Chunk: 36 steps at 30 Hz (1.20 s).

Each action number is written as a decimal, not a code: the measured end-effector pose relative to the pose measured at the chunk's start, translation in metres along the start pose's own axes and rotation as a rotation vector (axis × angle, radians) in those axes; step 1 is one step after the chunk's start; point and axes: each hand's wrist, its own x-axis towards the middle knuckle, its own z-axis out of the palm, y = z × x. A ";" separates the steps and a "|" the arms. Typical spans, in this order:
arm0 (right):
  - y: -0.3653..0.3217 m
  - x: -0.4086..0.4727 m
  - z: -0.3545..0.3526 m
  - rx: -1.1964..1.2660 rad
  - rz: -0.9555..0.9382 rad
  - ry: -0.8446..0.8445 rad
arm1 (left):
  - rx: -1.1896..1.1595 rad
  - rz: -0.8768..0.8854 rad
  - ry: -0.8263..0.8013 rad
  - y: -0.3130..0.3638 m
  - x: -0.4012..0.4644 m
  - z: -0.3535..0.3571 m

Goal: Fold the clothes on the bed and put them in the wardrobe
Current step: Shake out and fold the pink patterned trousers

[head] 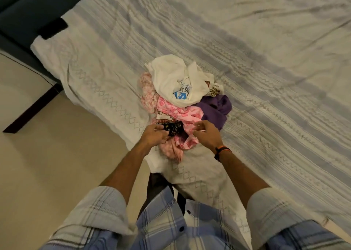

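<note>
From where I sit, the trouble starts at my left hand [154, 136]: its grip is curled tight round the dark patterned cloth [173, 127], which lies tangled under the pink printed garment [180, 113]. I judge that lifting now could drag the whole heap [182, 98] toward the bed [266, 60] edge and onto the floor [47, 164]. My right hand [206, 134] pinches the pink fabric with bent fingers, so two pieces may come up together. The heap sits near the bed's near edge: crumpled, unfolded, a white printed shirt [171, 75] on top, a purple garment [214, 108] at its right.
</note>
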 end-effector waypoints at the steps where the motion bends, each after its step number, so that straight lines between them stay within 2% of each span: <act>1: -0.005 0.010 0.005 -0.015 0.011 -0.010 | 0.009 0.000 -0.013 0.005 0.014 -0.003; 13: -0.052 0.100 0.065 -0.148 0.089 -0.072 | 0.135 -0.119 -0.021 0.046 0.129 -0.022; 23: -0.060 0.125 0.108 -0.214 0.049 0.131 | 0.068 -0.127 -0.076 0.061 0.157 -0.017; 26: -0.062 0.135 0.107 -0.173 0.082 0.156 | 0.013 -0.140 -0.081 0.055 0.161 -0.016; 31: -0.069 0.139 0.082 -0.077 0.149 0.087 | -0.005 -0.119 -0.074 0.050 0.155 -0.023; 33: -0.067 0.143 0.074 0.077 0.208 0.049 | -0.025 -0.115 -0.085 0.054 0.152 -0.027; 36: -0.073 0.122 0.050 0.348 0.184 0.005 | -0.058 -0.015 -0.085 0.063 0.123 -0.025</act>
